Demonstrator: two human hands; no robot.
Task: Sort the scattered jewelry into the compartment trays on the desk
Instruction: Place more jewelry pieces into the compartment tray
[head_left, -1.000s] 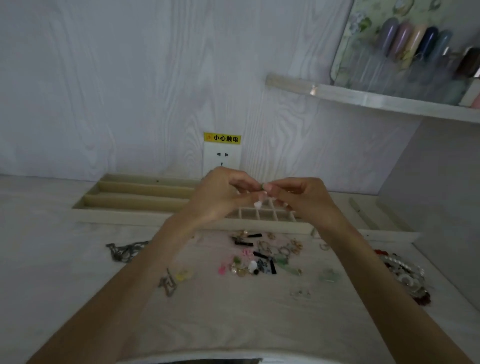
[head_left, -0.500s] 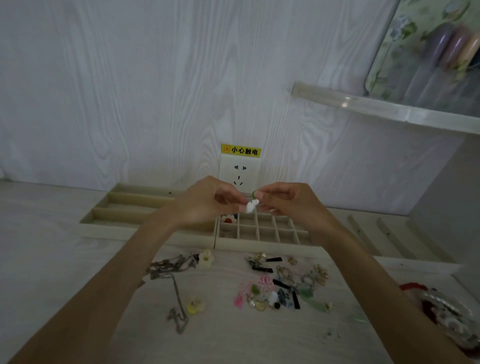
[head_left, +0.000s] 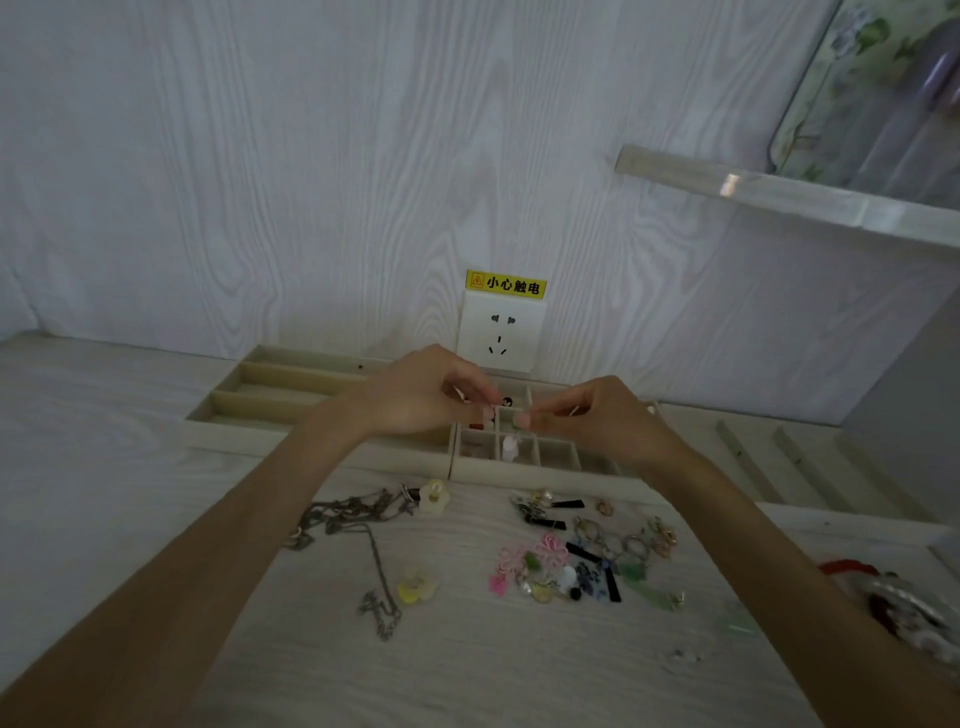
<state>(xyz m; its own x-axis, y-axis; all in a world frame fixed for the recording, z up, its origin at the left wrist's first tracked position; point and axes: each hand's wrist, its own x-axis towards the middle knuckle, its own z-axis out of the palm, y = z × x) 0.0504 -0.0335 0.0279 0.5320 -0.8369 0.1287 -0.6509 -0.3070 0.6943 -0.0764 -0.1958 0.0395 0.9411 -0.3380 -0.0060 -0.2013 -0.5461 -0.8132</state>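
The white charm (head_left: 510, 448) has dropped into the grid tray (head_left: 540, 475) (front row); left hand (head_left: 426, 397) and right hand (head_left: 597, 418) hover above with fingertips pinched, apart.

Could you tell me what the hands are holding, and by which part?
Right hand pinches something small and green at its fingertips; the part cannot be told. Left hand: unclear.

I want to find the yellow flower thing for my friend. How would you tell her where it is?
Start at the white wall socket and come down past the compartment trays to the bare desk. Below the tangled grey chain, left of the colourful pile of charms, lies the yellow flower. Unlike the paler cream flower near the trays, it is bright yellow and lies nearer the person.
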